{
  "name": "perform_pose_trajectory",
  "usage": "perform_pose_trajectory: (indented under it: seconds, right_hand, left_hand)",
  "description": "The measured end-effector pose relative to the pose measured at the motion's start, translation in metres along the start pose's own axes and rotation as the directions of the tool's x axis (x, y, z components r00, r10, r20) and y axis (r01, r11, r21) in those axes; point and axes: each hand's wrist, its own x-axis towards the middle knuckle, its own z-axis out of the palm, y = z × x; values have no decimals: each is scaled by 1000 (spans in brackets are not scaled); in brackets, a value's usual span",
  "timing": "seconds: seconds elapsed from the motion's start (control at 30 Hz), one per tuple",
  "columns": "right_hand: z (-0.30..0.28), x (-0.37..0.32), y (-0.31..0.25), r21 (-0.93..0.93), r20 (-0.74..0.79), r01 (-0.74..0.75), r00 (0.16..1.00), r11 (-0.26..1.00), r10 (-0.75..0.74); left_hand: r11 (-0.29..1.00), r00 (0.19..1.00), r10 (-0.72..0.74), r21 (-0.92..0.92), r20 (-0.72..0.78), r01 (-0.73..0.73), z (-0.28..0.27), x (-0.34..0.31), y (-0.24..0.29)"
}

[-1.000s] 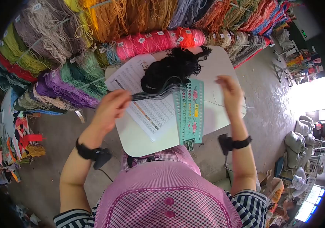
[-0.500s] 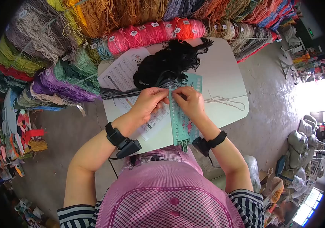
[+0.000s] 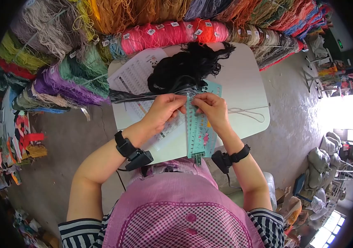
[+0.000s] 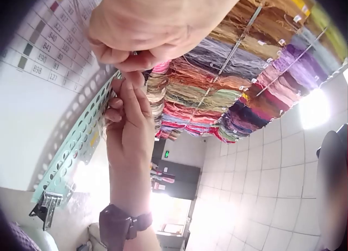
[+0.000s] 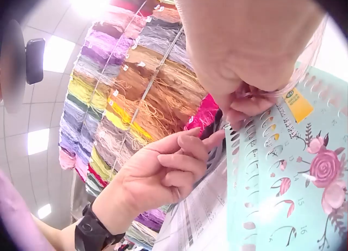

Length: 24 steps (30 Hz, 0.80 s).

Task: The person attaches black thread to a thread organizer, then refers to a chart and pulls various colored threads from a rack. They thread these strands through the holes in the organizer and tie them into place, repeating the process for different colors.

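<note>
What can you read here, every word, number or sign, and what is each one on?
"840": printed sheet
"841": same sheet
"890": same sheet
"898": same sheet
"14": turquoise card
"15": same card
"16": same card
Too small or blurred to read: the sheet's other print, the yellow label, pink yarn tags, green sign.

Both bare forearms (image 3: 104,163) are slanting inward from bent elbows (image 3: 255,187). The left hand (image 3: 162,110) and right hand (image 3: 213,109) are holding curled fingers close together.

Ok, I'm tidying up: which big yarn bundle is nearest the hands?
The black bundle, heaped on the white table; the colourful bundles are all farther away.
</note>
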Motion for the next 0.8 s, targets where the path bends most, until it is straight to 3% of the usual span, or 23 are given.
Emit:
perform_pose_trajectory:
  seconds: [0.27,0.33,0.37,0.43,0.47,0.53,0.77,0.8]
  right_hand:
    - [9,-7,0,-157,-124,57,989,986,-77]
    - [9,-7,0,-461,-14,297,940,836,-342]
    - [10,-8,-2,-461,-14,298,939,835,-343]
    - [10,-10,-9,-361,-67,156,979,919,-192]
    - [9,-10,-12,-362,-67,156,979,919,-192]
    - [8,-9,-16,-322,-44,103,991,941,-124]
    - [8,-5,-10,-208,-76,99,990,973,-117]
    - [8,-5,-11,-247,-53,105,991,963,-121]
  left_hand:
    - [998,999,-24,-52,38,26,-1,5,-2]
    - [1000,997,22,-12,78,-21,-3,7,-2]
    - [1000,997,23,-12,78,-22,-3,10,-2]
    - [968,980,196,153,24,-197,0,17,-4]
    - [968,980,196,153,25,-197,0,23,-8]
    - [942,964,239,215,116,-259,3,33,-11]
    - [941,985,164,291,56,-173,-10,30,1]
    - [970,988,148,185,52,-156,-16,26,3]
